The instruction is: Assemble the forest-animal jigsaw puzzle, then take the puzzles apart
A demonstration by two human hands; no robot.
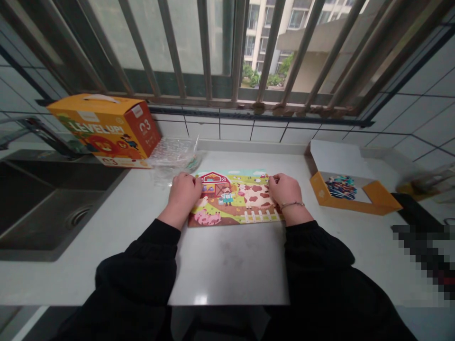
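A colourful farm picture board (231,199), printed with a red barn, a farmer, a spotted cow and a pink pig, lies on the white counter in front of me. My left hand (185,190) is closed at its left edge, the fingers curled over the upper corner. At the opposite edge my right hand (285,189) pinches the upper right part, with a bracelet at the wrist. Both thumbs and fingertips are partly hidden. Whether the board is one sheet or joined pieces I cannot tell.
An orange "LEVEL UP!" carton (110,130) stands back left beside crumpled clear plastic wrap (174,154). A dark sink (46,208) with a tap lies to the left. At right, an open orange box (351,201) holds small colourful pieces (341,187). A barred window is behind.
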